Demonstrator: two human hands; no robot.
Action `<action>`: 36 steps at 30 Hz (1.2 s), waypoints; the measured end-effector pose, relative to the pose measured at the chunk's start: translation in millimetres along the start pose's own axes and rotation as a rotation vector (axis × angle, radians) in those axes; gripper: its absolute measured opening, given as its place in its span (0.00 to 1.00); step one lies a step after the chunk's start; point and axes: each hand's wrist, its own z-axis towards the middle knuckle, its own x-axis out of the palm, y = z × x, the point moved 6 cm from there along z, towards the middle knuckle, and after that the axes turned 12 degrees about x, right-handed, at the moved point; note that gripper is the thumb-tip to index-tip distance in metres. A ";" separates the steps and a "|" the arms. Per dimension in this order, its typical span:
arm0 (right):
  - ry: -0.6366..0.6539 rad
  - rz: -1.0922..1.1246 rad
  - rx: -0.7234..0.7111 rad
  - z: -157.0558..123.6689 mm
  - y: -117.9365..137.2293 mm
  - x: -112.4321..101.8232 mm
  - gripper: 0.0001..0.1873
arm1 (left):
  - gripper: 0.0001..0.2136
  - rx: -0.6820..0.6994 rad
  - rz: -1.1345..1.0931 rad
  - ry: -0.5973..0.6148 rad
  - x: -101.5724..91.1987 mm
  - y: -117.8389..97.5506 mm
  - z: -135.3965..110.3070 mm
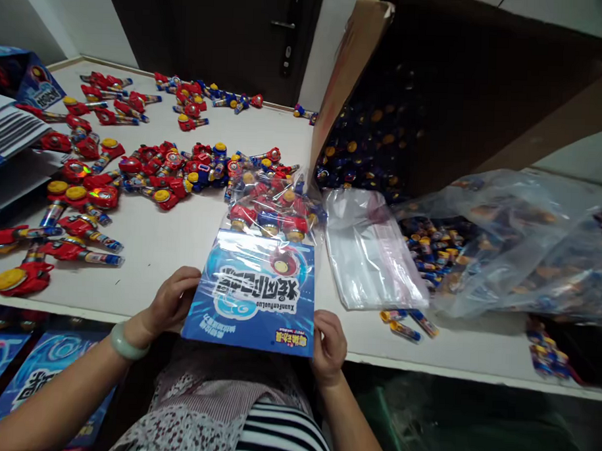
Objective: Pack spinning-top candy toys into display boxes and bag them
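1. The left hand (172, 303) curls its fingers (184, 288) against the left edge of a clear plastic bag (254, 293) fronted by a glossy blue printed card. The right hand (329, 348) pinches the lower right corner with its fingers (327, 324). Both hands are closed on it.
2. The clear plastic bag lies flat at the near edge of the white tabletop (172, 244), its card end overhanging toward the person. The far end bulges with hard red and blue plastic spinner toys (269, 214) topped by round yellow caps.
3. This one bag looks filled with card and toys. Whether its mouth is sealed cannot be told.
4. Much looks unpacked. Loose red plastic toys (85, 198) with shiny foil discs lie scattered to the left and far across the tabletop. Just right of the bag rests a flat, slippery stack of empty clear bags (372, 254).
5. Near that stack lie a few small striped tubes (409, 324). Behind it a brown cardboard box (356, 56) is tipped on its side, with dark blue toys showing in it, and a large crumpled clear sack (518, 239) holds more.
6. A smooth pale green bangle (126, 344) circles the left wrist. Below the tabletop at the left, more blue printed cards (43, 374) lie flat.
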 end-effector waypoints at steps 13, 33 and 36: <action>0.325 -0.146 0.476 40.0 -48.3 41.0 0.21 | 0.17 -0.929 -0.305 -0.211 44.0 63.3 -7.4; 0.316 -0.131 0.554 34.9 -67.3 45.5 0.11 | 0.07 -1.070 -0.454 -0.383 38.3 52.3 -20.1; 0.304 -0.082 0.529 35.0 -77.0 47.6 0.10 | 0.06 -1.060 -0.569 -0.334 34.0 41.0 -26.2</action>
